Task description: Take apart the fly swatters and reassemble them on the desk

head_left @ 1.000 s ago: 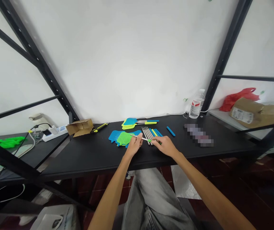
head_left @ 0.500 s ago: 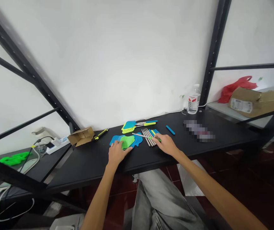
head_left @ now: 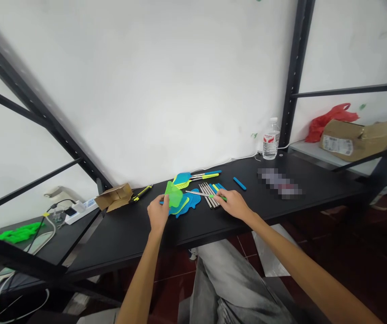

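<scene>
My left hand (head_left: pixel 158 211) pinches a green fly swatter head (head_left: pixel 174 194) by its edge, raised above the pile. Beneath it lie blue swatter heads (head_left: pixel 193 200) and a yellow-green one. My right hand (head_left: pixel 234 203) is closed on a metal swatter rod with a green handle (head_left: pixel 211 195); the rod's thin tip points left, close to the green head. Under and beside that rod, several silver rods (head_left: pixel 204 190) lie in a row, with blue and yellow handles (head_left: pixel 216 186) next to them. Behind, blue and yellow fly swatters (head_left: pixel 182 179) with rods and handles attached lie stacked.
A single blue handle (head_left: pixel 239 183) lies right of the rods. An open cardboard box (head_left: pixel 115 197) and a black-and-yellow item (head_left: pixel 142 192) are at the left. A water bottle (head_left: pixel 270 139) stands at the back right, near a blurred-out object (head_left: pixel 280 183). Black shelf posts flank the table.
My left hand has lifted the green swatter head off the pile and tilted it up, uncovering the yellow-green head. My right hand stays nearly in place with the rod. The view has shifted slightly.
</scene>
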A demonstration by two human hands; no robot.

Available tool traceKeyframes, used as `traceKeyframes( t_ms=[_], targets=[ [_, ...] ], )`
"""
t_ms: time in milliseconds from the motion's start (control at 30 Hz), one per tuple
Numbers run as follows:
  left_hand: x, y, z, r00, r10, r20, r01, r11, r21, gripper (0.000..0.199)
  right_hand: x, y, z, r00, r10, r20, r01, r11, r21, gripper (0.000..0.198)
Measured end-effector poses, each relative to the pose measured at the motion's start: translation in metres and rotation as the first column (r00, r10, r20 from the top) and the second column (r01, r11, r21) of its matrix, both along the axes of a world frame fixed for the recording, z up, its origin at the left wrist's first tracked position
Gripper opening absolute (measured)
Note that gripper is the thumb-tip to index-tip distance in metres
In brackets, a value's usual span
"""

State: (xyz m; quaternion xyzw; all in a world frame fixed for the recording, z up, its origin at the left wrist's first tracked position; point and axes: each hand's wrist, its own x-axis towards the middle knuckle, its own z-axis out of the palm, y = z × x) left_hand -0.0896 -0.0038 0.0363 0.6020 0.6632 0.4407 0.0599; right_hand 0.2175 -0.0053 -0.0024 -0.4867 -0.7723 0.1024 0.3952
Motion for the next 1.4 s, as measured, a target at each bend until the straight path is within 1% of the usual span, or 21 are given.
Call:
traceKeyframes(
  t_ms=[33, 67, 133, 167, 233, 300, 367, 433, 500, 600, 767, 900, 967, 1067, 1167, 1267, 1333, 1400],
  targets=[
    [0.001, 0.004, -0.003, 0.987, -0.02, 0.158, 0.019, 1.0, 0.007, 0.037, 0.0, 0.0, 0.0, 1.0, 0.002, -0.005, -0.002, 1.0, -0.001, 0.033],
    [0.004, 0.008, -0.006, 0.947, -0.047, 0.317, 0.044, 0.999, 0.017, 0.037, 0.0, -0.001, 0.0, 1.0, 0.004, -0.008, -0.004, 1.0, -0.001, 0.033],
    [0.012, 0.016, -0.012, 0.805, -0.106, 0.583, 0.086, 0.994, 0.062, 0.041, -0.001, -0.001, 0.0, 1.0, 0.004, -0.011, -0.004, 1.0, 0.003, 0.033],
    [0.016, 0.02, -0.014, 0.725, -0.132, 0.676, 0.096, 0.991, 0.091, 0.047, -0.001, 0.0, 0.0, 1.0, 0.002, -0.012, -0.002, 1.0, 0.005, 0.034],
    [0.026, 0.024, -0.019, 0.586, -0.19, 0.788, 0.116, 0.982, 0.151, 0.068, -0.001, 0.0, -0.001, 1.0, -0.003, -0.014, 0.003, 1.0, 0.01, 0.035],
    [0.033, 0.026, -0.023, 0.481, -0.254, 0.839, 0.157, 0.967, 0.203, 0.084, -0.002, 0.001, -0.001, 1.0, 0.002, -0.018, -0.002, 1.0, 0.014, 0.035],
    [0.036, 0.027, -0.027, 0.405, -0.299, 0.864, 0.192, 0.952, 0.239, 0.088, -0.002, 0.0, -0.001, 1.0, 0.018, -0.021, -0.018, 1.0, 0.014, 0.034],
    [0.037, 0.026, -0.03, 0.358, -0.319, 0.877, 0.206, 0.944, 0.259, 0.086, -0.001, 0.0, 0.0, 0.999, 0.033, -0.018, -0.033, 0.999, 0.007, 0.034],
    [0.036, 0.024, -0.031, 0.337, -0.326, 0.883, 0.213, 0.94, 0.266, 0.081, -0.001, -0.001, 0.0, 0.999, 0.036, -0.014, -0.036, 0.999, 0.007, 0.034],
    [0.036, 0.022, -0.031, 0.332, -0.335, 0.882, 0.235, 0.935, 0.266, 0.074, -0.001, -0.001, -0.001, 0.999, 0.038, -0.011, -0.038, 0.999, 0.015, 0.034],
    [0.039, 0.02, -0.03, 0.311, -0.304, 0.9, 0.195, 0.948, 0.252, 0.068, 0.0, 0.0, -0.002, 0.999, 0.038, 0.008, -0.038, 0.999, 0.009, 0.033],
    [0.039, 0.02, -0.034, 0.316, -0.318, 0.894, 0.276, 0.932, 0.234, 0.065, -0.001, -0.001, -0.001, 0.999, 0.033, 0.017, -0.034, 0.999, 0.011, 0.034],
    [0.039, 0.021, -0.035, 0.315, -0.325, 0.892, 0.295, 0.927, 0.233, 0.064, -0.001, -0.001, -0.001, 0.999, 0.034, 0.019, -0.034, 0.999, 0.013, 0.035],
    [0.037, 0.022, -0.036, 0.301, -0.31, 0.902, 0.268, 0.935, 0.232, 0.063, -0.001, -0.001, -0.002, 0.999, 0.042, 0.016, -0.042, 0.999, 0.012, 0.036],
    [0.036, 0.023, -0.034, 0.267, -0.29, 0.919, 0.225, 0.946, 0.234, 0.065, 0.0, 0.0, -0.003, 0.999, 0.045, -0.005, -0.045, 0.999, 0.017, 0.036],
    [0.036, 0.022, -0.032, 0.24, -0.286, 0.928, 0.218, 0.947, 0.235, 0.066, 0.0, 0.0, -0.004, 0.999, 0.045, -0.011, -0.045, 0.999, 0.022, 0.035],
    [0.037, 0.02, -0.031, 0.249, -0.298, 0.921, 0.246, 0.94, 0.238, 0.065, 0.0, 0.0, -0.004, 0.999, 0.046, -0.009, -0.045, 0.999, 0.022, 0.035],
    [0.04, 0.017, -0.03, 0.287, -0.323, 0.902, 0.312, 0.922, 0.231, 0.065, -0.001, 0.0, -0.003, 0.999, 0.05, -0.002, -0.05, 0.999, 0.017, 0.036]
  ],
)
